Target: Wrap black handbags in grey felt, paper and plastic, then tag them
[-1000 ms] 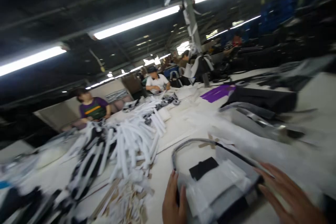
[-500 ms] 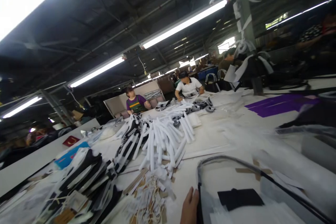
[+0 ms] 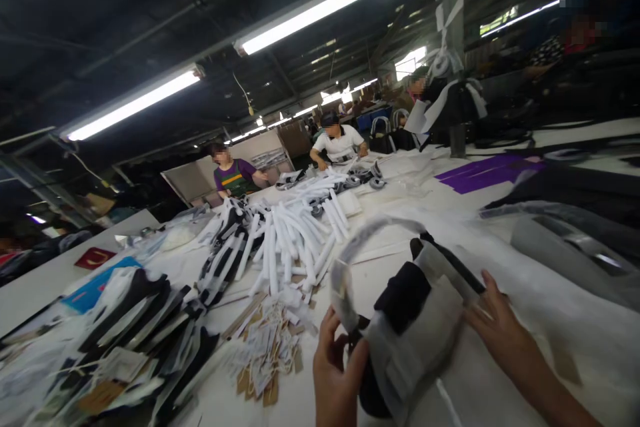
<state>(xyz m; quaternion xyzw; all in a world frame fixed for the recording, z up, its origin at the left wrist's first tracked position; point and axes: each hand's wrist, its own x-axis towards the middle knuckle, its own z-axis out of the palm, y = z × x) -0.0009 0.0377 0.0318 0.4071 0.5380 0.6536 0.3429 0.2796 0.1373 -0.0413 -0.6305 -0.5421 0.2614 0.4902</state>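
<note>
The bag (image 3: 423,347), shown flat on the worktop (image 3: 295,407) half a second ago, is now tipped up, between four and five o'clock from the centre of view. Its handle (image 3: 343,273) is now stood up in an arch at the bag's ten o'clock. At eight o'clock the bag's edge is gripped between thumb and fingers of the left hand (image 3: 337,370); at three o'clock its side is touched by the right hand (image 3: 503,323), back in view (whether that grip is closed cannot be told). Support from both sides is thus suggested, though contact between base and worktop cannot be made out. Strung tags (image 3: 267,347) are left lying at nine o'clock of the bag.
</note>
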